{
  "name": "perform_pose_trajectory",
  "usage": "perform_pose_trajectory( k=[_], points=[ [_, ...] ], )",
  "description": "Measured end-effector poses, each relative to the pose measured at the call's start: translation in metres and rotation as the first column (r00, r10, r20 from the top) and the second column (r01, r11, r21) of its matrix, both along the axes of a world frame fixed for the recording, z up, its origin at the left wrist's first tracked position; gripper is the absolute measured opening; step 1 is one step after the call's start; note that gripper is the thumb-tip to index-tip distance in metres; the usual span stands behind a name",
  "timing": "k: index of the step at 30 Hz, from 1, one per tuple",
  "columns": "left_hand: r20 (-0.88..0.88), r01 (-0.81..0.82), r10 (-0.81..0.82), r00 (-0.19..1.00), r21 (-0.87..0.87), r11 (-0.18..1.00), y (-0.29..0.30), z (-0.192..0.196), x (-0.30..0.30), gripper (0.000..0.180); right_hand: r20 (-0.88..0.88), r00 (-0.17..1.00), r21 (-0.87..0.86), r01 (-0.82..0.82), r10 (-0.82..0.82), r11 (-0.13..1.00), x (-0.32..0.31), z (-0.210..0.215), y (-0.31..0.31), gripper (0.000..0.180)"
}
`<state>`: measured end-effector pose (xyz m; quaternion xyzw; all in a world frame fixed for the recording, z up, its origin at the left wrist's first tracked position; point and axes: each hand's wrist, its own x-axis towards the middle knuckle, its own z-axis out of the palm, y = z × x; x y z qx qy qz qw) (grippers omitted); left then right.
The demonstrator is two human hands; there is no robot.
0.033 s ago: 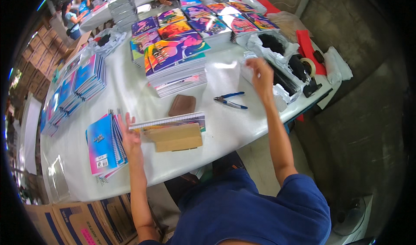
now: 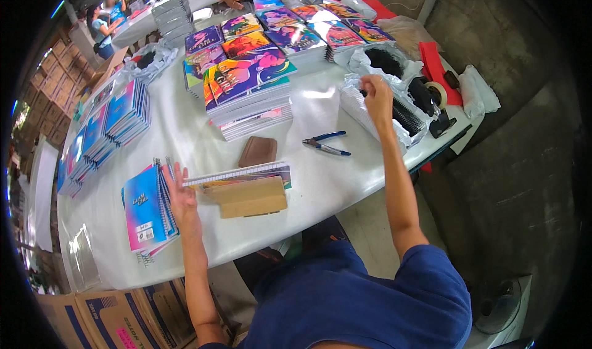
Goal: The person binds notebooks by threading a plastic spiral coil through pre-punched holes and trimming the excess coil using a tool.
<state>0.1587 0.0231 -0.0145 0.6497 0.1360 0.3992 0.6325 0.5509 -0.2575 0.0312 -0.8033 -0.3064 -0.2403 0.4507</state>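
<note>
My left hand [image 2: 183, 204] stands beside a small pile of blue-and-pink spiral notebooks [image 2: 145, 204], fingers stretched upward and apart, holding nothing I can see. To its right a coverless-looking notebook edge with a punched row [image 2: 237, 176] leans behind a bent brown cardboard piece [image 2: 251, 199]. My right hand [image 2: 379, 99] reaches over a plastic-lined box of black binding coils [image 2: 407, 116]; its fingers are bent together at the box's near-left side. Whatever they pinch is hidden. Blue-handled pliers [image 2: 327, 143] lie between the hands, with a brown flat block [image 2: 258, 151] to their left.
Stacks of colourful printed covers [image 2: 250, 78] fill the table's far middle. Finished blue notebooks [image 2: 126, 111] are piled at the left. A tape roll [image 2: 436, 95] and red cloth [image 2: 441, 71] lie at the right. Another person's hand [image 2: 232, 1] shows at the far edge.
My right hand has moved slightly right and down over the coils, its fingers drawn closer in. My left hand has shifted a little left, toward the spiral notebooks.
</note>
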Motion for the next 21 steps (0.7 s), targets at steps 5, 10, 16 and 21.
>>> perform_pose_trajectory(
  k=[5, 10, 16, 21],
  points=[
    [0.04, -0.052, 0.052, 0.998, 0.018, 0.998, -0.01, 0.032, 0.0, 0.107, 0.03, 0.97, -0.739, 0.185, -0.243, 0.648, 0.085, -0.056, -0.013, 0.019],
    [0.077, -0.067, 0.064, 0.995, 0.042, 0.997, -0.017, 0.044, -0.005, 0.09, 0.036, 0.993, -0.705, 0.102, -0.108, 0.702, 0.095, -0.053, -0.012, 0.018],
    [0.033, -0.113, 0.109, 0.994, 0.195, 0.974, -0.029, 0.069, -0.006, 0.069, 0.087, 0.986, -0.608, 0.166, -0.142, 0.777, 0.085, -0.015, -0.018, 0.014],
    [-0.124, -0.098, 0.18, 0.976, 0.485, 0.869, -0.047, 0.084, 0.01, 0.055, 0.123, 0.991, -0.572, 0.111, -0.049, 0.813, 0.085, 0.002, -0.021, 0.018]
  ],
)
